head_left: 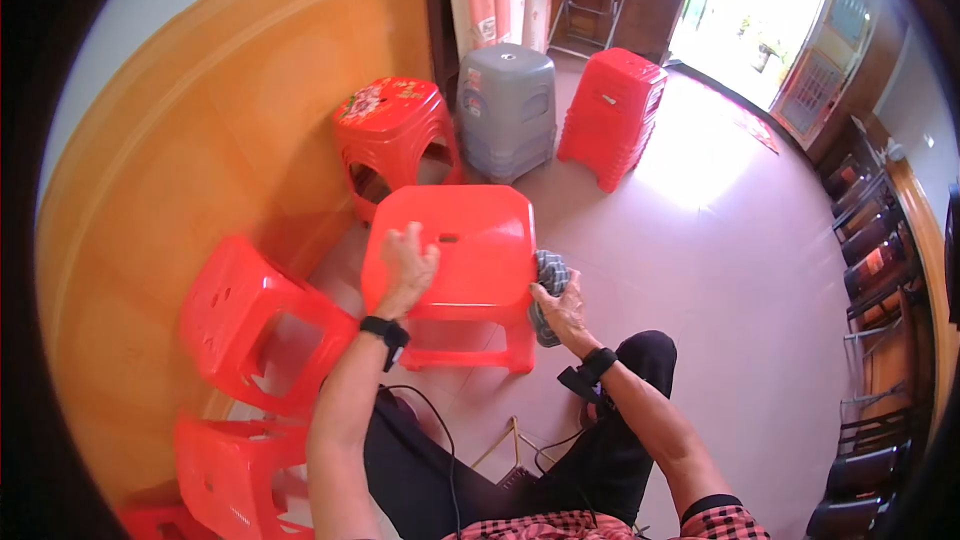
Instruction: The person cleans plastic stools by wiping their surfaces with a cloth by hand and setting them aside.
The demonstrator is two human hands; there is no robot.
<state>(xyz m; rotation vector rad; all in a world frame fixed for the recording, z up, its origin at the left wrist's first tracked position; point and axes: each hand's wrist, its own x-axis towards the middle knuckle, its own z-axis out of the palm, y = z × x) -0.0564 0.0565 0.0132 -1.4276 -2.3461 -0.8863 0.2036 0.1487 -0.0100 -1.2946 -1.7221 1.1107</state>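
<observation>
A red plastic stool (pixel 480 265) stands upright in front of me, with a small slot in the middle of its seat. Over the left part of that seat is my left hand (pixel 405 268), its fingers apart and nothing in it; whether it touches the surface I cannot tell. My right hand (pixel 566 312) is closed on a grey striped cloth (pixel 551 275) at the stool's right side. The cloth lies against the seat's edge and hangs down beside it. Both wrists wear black bands.
Two red stools (pixel 235 325) (pixel 225 470) lie tipped on my left by the orange wall panel (pixel 140 230). Farther back stand a flowered red stool stack (pixel 395 125), a grey stack (pixel 507 110) and another red stack (pixel 612 110). Dark folded chairs (pixel 870 240) line the right wall.
</observation>
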